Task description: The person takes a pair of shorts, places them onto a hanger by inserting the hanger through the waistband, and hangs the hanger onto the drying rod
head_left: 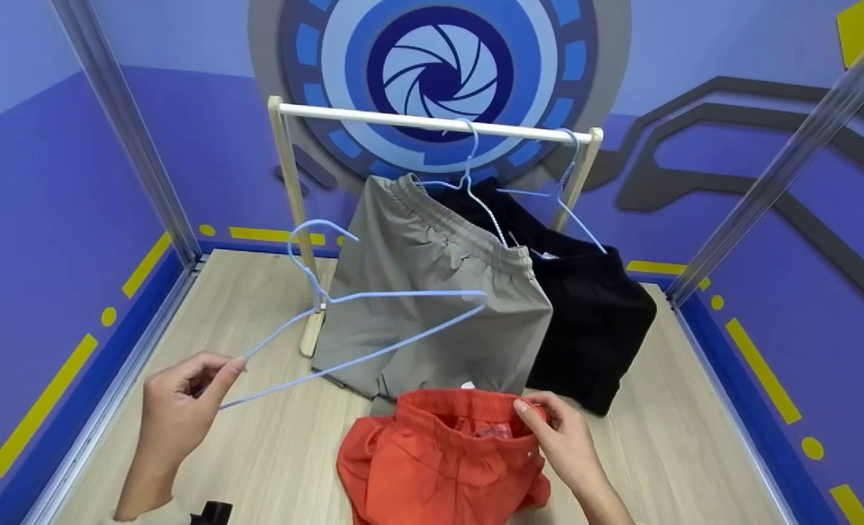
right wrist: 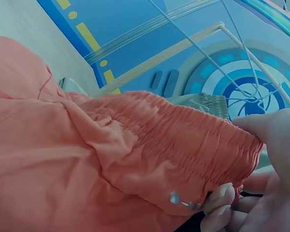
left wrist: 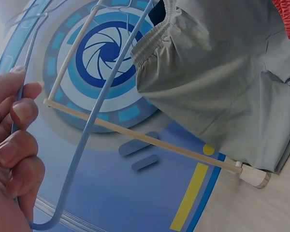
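Note:
A light blue wire hanger (head_left: 402, 294) is pinched at its left end by my left hand (head_left: 187, 397), its hook up and its far end over the grey trousers. In the left wrist view the fingers curl round the hanger's wire (left wrist: 89, 128). My right hand (head_left: 566, 437) grips the right side of the elastic waistband of red-orange shorts (head_left: 439, 467). The waistband faces up and gapes. In the right wrist view the thumb lies along the gathered waistband (right wrist: 193, 140), with fingertips beneath it by a pale drawstring end (right wrist: 175, 197).
Behind stands a small wooden rack with a white rail (head_left: 402, 120). Grey trousers (head_left: 432, 313) and black trousers (head_left: 585, 328) hang from it on blue hangers. The wooden tabletop (head_left: 242, 292) is bounded by printed panels and metal posts (head_left: 760, 153).

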A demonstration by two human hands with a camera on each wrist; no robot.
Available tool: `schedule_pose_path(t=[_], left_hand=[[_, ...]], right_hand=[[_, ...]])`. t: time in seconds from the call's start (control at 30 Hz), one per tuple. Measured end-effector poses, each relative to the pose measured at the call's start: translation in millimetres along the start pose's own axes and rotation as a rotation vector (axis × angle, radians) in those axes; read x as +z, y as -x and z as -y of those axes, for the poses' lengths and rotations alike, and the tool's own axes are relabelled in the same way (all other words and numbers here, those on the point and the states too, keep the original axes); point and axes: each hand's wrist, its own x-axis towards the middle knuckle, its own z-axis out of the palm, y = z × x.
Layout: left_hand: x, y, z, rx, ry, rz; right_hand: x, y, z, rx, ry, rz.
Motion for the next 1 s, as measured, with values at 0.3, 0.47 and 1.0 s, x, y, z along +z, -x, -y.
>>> schedule_pose_path(t=[0.3, 0.47, 1.0], left_hand=[[1.5, 2.8, 2.7, -0.009, 0.066, 0.215], [5.3, 5.0, 5.4, -0.039, 0.063, 0.285], [21.0, 7.6, 14.9, -0.065, -0.017, 0.433]], right_hand=[[-1.1, -0.2, -1.0, -0.028, -0.084, -0.054], [-1.5, 0.2, -1.5, -0.026, -0.105, -0.061], [2.4, 20.6, 35.6, -0.041, -0.047, 0.027]])
